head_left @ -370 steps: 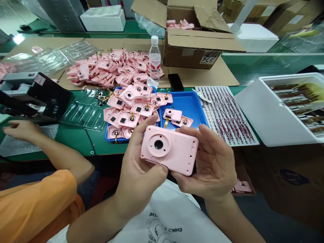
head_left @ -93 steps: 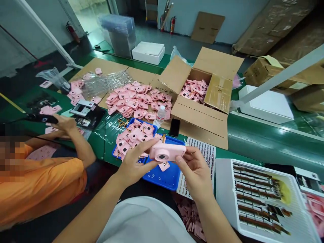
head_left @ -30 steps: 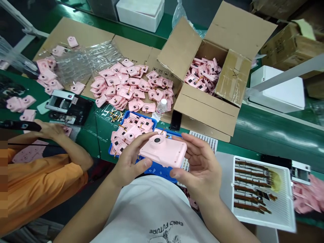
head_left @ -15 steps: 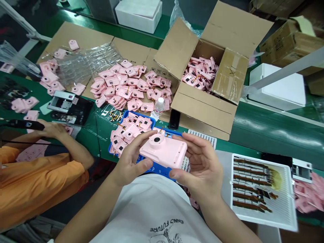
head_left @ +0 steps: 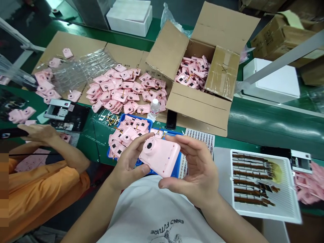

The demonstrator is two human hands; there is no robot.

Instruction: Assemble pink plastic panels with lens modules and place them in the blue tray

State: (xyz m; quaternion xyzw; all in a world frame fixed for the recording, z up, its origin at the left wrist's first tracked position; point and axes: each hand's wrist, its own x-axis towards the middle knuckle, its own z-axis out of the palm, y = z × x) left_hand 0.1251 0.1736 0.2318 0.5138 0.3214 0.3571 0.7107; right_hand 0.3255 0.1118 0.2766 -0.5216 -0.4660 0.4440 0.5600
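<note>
A pink toy camera shell (head_left: 163,156) is held between my two hands over my lap, its round black-centred lens facing up and to the left. My left hand (head_left: 130,165) grips its left end, thumb at the lower edge and fingers behind. Around the right end curves my right hand (head_left: 196,167), fingers at the top edge and thumb by the lower corner. Behind the shell, a blue tray (head_left: 109,154) is heaped with pink shell parts (head_left: 126,135), and a second blue tray (head_left: 177,171) is partly hidden by my hands.
Pink parts (head_left: 118,89) are piled on cardboard beside an open carton (head_left: 197,103). A bottle (head_left: 155,107) and phone (head_left: 171,119) stand near the trays. At right lies a white foam tray (head_left: 286,202) of brown strips. A co-worker's hand (head_left: 40,132) is at left.
The pink camera shell has tilted, its right end dropping toward me so more of its face shows. Both hands have shifted slightly with it. The co-worker's hand has moved left.
</note>
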